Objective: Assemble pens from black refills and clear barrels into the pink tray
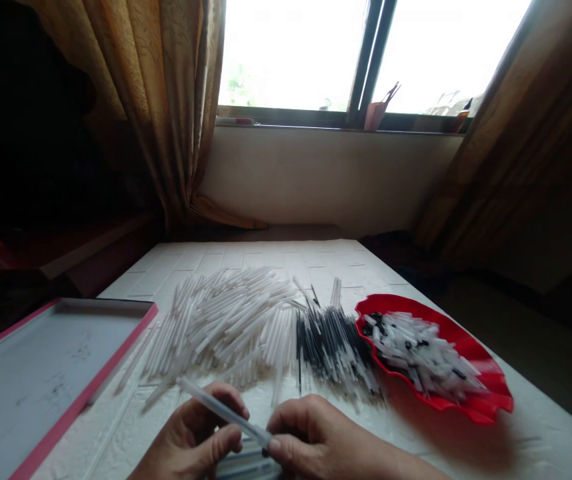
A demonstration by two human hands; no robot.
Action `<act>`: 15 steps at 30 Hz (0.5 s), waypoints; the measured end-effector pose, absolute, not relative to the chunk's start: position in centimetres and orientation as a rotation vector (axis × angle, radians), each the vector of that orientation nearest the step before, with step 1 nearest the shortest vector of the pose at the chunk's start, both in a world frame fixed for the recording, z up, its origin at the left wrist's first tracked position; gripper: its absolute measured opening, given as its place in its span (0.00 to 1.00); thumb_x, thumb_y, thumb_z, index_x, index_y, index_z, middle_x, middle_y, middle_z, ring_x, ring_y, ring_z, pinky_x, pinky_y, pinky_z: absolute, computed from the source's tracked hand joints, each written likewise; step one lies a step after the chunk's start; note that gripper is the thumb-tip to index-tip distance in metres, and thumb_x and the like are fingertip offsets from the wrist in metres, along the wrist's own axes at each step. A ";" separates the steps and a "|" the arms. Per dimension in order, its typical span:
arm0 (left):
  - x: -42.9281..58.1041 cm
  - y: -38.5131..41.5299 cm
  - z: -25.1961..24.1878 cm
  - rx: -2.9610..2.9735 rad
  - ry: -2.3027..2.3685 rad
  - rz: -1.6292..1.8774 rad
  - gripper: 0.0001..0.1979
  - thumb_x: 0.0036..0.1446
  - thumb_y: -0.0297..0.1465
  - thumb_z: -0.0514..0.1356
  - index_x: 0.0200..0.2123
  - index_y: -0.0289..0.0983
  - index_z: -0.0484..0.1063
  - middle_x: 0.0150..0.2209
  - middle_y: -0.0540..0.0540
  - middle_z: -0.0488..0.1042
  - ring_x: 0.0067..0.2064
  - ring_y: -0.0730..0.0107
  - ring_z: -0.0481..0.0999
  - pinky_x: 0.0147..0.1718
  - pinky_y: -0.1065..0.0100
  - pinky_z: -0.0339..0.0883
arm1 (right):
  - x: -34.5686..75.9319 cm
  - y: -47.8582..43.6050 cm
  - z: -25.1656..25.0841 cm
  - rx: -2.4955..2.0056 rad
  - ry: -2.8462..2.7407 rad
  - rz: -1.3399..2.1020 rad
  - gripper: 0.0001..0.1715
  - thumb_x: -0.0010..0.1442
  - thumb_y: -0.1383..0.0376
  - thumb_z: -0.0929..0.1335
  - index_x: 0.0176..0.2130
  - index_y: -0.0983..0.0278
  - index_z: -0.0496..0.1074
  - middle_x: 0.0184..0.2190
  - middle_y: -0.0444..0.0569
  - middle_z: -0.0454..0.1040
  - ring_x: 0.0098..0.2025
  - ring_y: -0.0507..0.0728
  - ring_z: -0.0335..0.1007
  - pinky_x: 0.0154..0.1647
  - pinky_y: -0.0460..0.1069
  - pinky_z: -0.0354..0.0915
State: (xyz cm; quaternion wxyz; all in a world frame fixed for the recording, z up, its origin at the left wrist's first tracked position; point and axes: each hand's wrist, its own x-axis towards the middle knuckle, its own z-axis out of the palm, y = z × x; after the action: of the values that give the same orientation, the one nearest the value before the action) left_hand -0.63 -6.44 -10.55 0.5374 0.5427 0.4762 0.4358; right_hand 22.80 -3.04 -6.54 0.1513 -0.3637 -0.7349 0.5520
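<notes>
A clear plastic pen barrel point(216, 405) slants between my hands near the table's front edge. My left hand point(191, 433) is closed around its middle, thumb below and fingers above. At the barrel's lower right end, my right hand point(321, 437) pinches it between thumb and fingers; a small dark bit shows at that end, too small to name. Beneath my hands lie several barrels with dark lines inside point(249, 467), partly hidden. Beyond them spreads a big heap of clear pen barrels point(231, 320). Beside it is a pile of black ink refills point(331, 347).
To the right, a red wavy-edged dish point(491, 380) holds small clear and black pen parts point(426, 353). On the left lies a shallow white tray with a pink rim point(111, 360). The white table point(311, 253) stands before a curtained window; a cup point(375, 115) is on the sill.
</notes>
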 end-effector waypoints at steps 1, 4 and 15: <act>-1.1 -6.2 -10.6 1.321 1.170 1.104 0.21 0.54 0.51 0.66 0.44 0.43 0.73 0.36 0.48 0.77 0.30 0.68 0.77 0.19 0.76 0.67 | 23.0 -2.9 -6.2 -1.089 -2.161 1.519 0.09 0.58 0.67 0.66 0.31 0.66 0.77 0.21 0.40 0.67 0.23 0.48 0.60 0.20 0.40 0.52; -2.5 -5.7 -10.1 1.553 1.366 1.345 0.27 0.61 0.48 0.62 0.60 0.51 0.62 0.50 0.45 0.76 0.40 0.62 0.81 0.28 0.72 0.75 | 23.7 -2.7 -4.9 -1.190 -2.267 1.391 0.12 0.59 0.70 0.65 0.27 0.64 0.75 0.20 0.40 0.69 0.22 0.48 0.60 0.19 0.41 0.51; -1.5 -6.2 -8.1 2.919 1.374 0.930 0.08 0.69 0.36 0.55 0.44 0.43 0.74 0.32 0.50 0.80 0.32 0.66 0.80 0.33 0.70 0.70 | 24.8 -2.1 -5.4 -1.128 -2.230 1.581 0.13 0.63 0.64 0.65 0.28 0.64 0.74 0.20 0.39 0.60 0.21 0.48 0.53 0.18 0.41 0.50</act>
State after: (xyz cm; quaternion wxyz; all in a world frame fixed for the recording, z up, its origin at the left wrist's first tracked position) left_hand -1.49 -6.22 -8.09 -0.1077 0.8643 0.4067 0.2755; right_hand 24.76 -2.13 -5.44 0.0922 -0.3799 -0.7508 0.5323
